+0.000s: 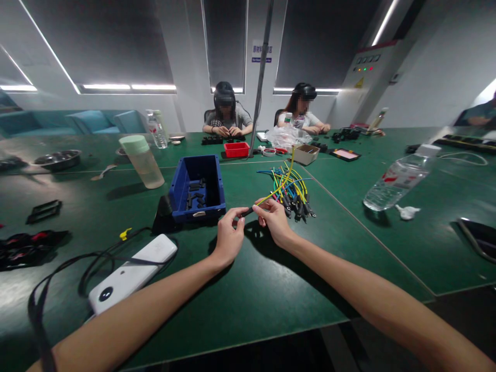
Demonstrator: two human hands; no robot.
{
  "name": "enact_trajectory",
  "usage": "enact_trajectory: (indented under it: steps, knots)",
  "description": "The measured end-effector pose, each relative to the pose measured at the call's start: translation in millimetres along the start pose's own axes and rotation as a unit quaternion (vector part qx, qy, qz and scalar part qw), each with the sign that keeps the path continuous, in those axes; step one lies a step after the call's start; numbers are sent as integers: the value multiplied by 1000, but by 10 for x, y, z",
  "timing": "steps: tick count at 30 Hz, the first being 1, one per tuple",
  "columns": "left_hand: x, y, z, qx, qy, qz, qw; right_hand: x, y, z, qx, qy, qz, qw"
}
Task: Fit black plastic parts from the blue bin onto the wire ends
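Between thumb and fingers, my left hand (pixel 229 235) pinches a short black sleeve (pixel 247 212) by its left end. The right end of that sleeve meets a yellow wire (pixel 276 194), gripped in the closed fingers of my right hand (pixel 274 219). The wire rises from there to the upper right, over a pile of wires (pixel 296 192) in yellow, blue and green with black ends and metal lugs. Just left of my hands stands a blue bin (pixel 222 194) with several loose black sleeves (pixel 198 199) inside. How far the wire goes into the sleeve is hidden.
A white phone (pixel 134 274) with a black strap lies by my left forearm. A green-lidded bottle (pixel 142 163), a clear water bottle (pixel 401 178), a red tray (pixel 236 150) and a small carton (pixel 306 154) stand farther off. Two people (pixel 225 116) sit across the table.
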State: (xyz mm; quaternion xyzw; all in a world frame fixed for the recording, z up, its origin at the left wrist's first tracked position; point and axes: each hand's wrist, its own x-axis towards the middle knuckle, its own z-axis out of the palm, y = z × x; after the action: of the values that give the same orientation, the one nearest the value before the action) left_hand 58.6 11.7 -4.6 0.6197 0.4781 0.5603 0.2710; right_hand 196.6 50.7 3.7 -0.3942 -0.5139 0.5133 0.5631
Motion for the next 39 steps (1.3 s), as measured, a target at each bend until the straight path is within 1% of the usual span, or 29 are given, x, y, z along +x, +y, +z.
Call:
enact_trajectory:
  steps: [5,18,39]
  knots:
    - [0,5,-3,-1,-2,1,1000,-7,-19,10,12,2,16,1000]
    - [-3,3,-9,-8,-11,5,1000,-2,-14,5,25,-1,29,999]
    - [-7,11,-4,-7,-17,10,1000,-1,-3,6,13,-12,23,1000]
